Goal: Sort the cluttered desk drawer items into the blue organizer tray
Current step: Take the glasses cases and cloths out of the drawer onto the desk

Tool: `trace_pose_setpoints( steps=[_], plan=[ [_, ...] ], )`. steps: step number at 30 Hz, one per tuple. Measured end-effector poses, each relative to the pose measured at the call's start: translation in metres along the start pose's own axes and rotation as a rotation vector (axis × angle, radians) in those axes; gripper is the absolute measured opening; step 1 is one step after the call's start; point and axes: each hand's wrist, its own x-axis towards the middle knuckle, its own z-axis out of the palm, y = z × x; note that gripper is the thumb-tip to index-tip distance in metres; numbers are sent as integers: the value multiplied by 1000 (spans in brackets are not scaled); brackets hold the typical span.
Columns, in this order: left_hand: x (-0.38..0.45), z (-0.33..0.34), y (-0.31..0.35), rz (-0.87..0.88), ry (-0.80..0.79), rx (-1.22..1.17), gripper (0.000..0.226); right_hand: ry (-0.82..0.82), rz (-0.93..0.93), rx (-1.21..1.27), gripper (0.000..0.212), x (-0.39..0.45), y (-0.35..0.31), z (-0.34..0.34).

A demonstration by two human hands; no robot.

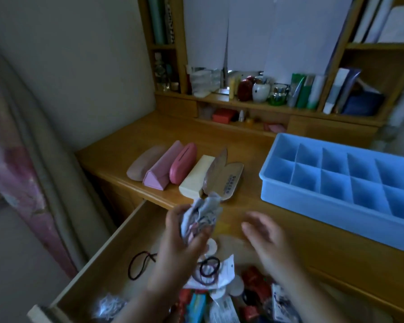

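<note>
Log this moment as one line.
left hand: grips crumpled packet above open drawer | right hand: open, empty | blue tray: empty, on desk

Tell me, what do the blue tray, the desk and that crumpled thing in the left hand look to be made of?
Blue organizer tray: likely moulded plastic, smooth and matte, with thin uniform dividers. Desk: wood or wood veneer, honey-coloured with a slight sheen. Crumpled bundle gripped by the left hand: soft and creased, probably cloth or thin plastic; blur leaves it open.

Five glasses cases (184, 173) lie in a row on the wooden desk (247, 145), below cluttered shelves (254, 101).
</note>
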Motion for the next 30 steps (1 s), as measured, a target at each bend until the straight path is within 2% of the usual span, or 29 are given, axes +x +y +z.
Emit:
trace_pose_setpoints(
  steps=[2, 6, 10, 12, 14, 16, 18, 21, 23, 25, 28, 30],
  plan=[
    [29, -17, 9, -91, 102, -54, 33, 172, -96, -323, 22, 15, 8, -16],
    [93, -34, 24, 69, 162, -22, 26, 158, -162, -668, 27, 31, 29, -18],
    [161, -26, 27, 432, 240, 435, 34, 214, -240, -762, 39, 33, 36, -9],
    [187, -22, 16, 532, 235, 721, 41, 263, -260, -762, 51, 34, 36, -10],
    [208, -19, 0, 387, 57, 1129, 55, 255, -253, -772, 55, 36, 37, -9],
    [215, -15, -10, 201, -211, 1373, 66, 229, -246, -783, 56, 37, 39, -11],
    [214, -15, -10, 239, -248, 1352, 66, 224, -268, -793, 53, 36, 40, -12],
    [186, -16, 4, 435, -96, 1182, 58, 234, -308, -706, 41, 35, 41, -12],
    [151, -16, 2, 617, 1, 1036, 41, 247, -349, -577, 31, 27, 39, -15],
    [104, -15, -9, 690, 28, 894, 25, 271, -484, -556, 19, 7, 41, -19],
    [28, -8, -42, 621, -117, 756, 16, 99, -565, -573, 15, -47, 67, -18],
    [-14, -1, -70, 504, -235, 748, 15, -8, -393, -647, 15, -79, 95, -16]
  ],
)
